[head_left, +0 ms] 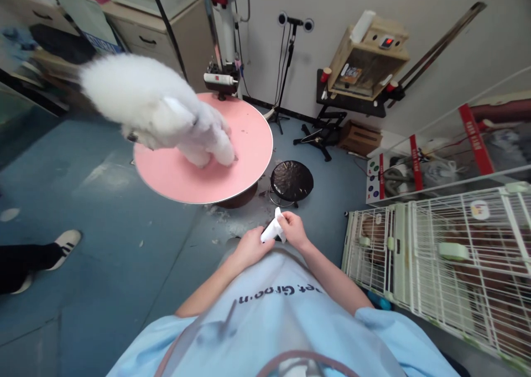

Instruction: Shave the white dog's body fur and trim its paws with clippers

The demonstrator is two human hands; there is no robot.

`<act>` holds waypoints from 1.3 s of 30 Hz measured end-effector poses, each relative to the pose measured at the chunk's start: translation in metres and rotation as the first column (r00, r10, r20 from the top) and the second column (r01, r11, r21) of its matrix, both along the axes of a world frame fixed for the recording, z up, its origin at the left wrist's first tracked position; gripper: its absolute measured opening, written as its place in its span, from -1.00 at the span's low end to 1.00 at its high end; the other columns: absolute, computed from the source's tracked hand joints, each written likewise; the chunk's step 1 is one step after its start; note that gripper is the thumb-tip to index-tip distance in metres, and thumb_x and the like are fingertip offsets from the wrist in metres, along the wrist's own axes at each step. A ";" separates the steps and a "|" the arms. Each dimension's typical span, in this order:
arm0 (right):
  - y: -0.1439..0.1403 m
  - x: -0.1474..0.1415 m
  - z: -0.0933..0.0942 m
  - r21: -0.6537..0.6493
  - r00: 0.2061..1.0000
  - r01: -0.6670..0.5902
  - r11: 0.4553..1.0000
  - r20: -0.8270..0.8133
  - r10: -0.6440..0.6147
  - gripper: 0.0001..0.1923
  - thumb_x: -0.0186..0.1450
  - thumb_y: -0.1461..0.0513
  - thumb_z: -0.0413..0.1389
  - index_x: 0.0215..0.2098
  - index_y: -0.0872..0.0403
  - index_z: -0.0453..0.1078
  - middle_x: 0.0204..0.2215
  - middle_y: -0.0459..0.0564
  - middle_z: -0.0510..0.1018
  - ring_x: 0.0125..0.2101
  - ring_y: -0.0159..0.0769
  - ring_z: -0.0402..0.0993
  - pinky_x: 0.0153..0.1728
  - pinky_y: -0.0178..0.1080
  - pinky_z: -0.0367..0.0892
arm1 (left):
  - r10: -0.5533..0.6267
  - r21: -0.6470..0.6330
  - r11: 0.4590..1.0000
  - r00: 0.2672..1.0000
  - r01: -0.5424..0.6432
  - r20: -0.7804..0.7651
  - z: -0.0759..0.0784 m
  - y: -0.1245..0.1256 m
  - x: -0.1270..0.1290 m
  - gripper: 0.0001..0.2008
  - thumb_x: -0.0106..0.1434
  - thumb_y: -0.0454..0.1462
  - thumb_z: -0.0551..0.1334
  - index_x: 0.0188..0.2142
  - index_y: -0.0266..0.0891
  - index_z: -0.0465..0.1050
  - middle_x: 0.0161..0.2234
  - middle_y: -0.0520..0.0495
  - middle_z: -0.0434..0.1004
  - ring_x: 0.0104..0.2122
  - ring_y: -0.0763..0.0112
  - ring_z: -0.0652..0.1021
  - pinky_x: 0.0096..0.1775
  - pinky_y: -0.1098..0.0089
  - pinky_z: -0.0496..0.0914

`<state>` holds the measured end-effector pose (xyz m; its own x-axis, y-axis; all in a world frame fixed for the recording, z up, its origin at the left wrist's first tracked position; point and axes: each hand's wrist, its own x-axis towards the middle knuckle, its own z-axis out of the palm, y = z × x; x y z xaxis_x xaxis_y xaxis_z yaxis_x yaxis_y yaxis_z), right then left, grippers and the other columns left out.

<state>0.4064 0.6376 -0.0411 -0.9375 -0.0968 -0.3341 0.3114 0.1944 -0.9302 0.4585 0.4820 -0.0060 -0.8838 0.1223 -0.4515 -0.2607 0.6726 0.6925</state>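
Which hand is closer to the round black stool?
The right hand, just below the black stool. The left hand is lower and further left. Both hold a small white tool.

Ahead of us the round pink table [249, 145] carries a white dog [157, 109]; the black stool [291, 181] stands just beside it; white wire cages [435, 255] wall our right; open blue floor [103, 228] lies left.

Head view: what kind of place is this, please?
Most likely a pet grooming salon. A white fluffy dog stands on a round pink table, wire cages line the right side, and clipped fur lies on the floor. Both hands hold a small white object.
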 end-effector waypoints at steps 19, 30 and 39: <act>-0.001 0.010 -0.001 -0.116 0.994 0.108 0.987 0.028 -0.105 -0.59 0.03 -0.09 0.20 -0.47 0.09 0.41 -0.58 -0.08 0.48 -0.55 -0.36 0.32 -0.49 -0.31 0.26 | 0.113 0.064 0.992 0.994 -0.113 -0.004 0.011 0.002 -0.003 -0.80 0.14 -0.17 0.19 -0.39 -0.31 0.38 -0.42 -0.07 0.47 -0.43 0.42 0.43 -0.40 0.45 0.16; -0.004 0.004 0.010 -0.127 0.994 0.107 0.986 0.028 -0.105 -0.59 0.07 -0.10 0.13 -0.45 0.08 0.40 -0.57 -0.06 0.48 -0.53 -0.33 0.37 -0.45 -0.27 0.32 | 0.143 0.108 0.984 0.990 -0.143 0.004 0.015 0.004 -0.007 -0.81 0.13 -0.19 0.19 -0.34 -0.29 0.37 -0.38 -0.08 0.49 -0.39 0.39 0.45 -0.36 0.44 0.19; -0.004 -0.004 0.016 -0.012 0.998 0.057 0.998 -0.031 -0.058 -0.68 0.12 0.01 0.10 -0.47 0.12 0.43 -0.59 -0.09 0.47 -0.56 -0.38 0.29 -0.51 -0.33 0.23 | 0.040 0.052 0.998 0.999 -0.039 -0.029 0.012 0.003 -0.012 -0.82 0.15 -0.19 0.16 -0.36 -0.29 0.35 -0.37 -0.11 0.47 -0.39 0.37 0.44 -0.36 0.42 0.19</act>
<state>0.4026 0.6334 -0.0250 -0.9516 -0.0458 -0.3040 0.2928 0.1668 -0.9415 0.4468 0.4847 0.0063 -0.9013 0.1094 -0.4190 -0.2652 0.6256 0.7337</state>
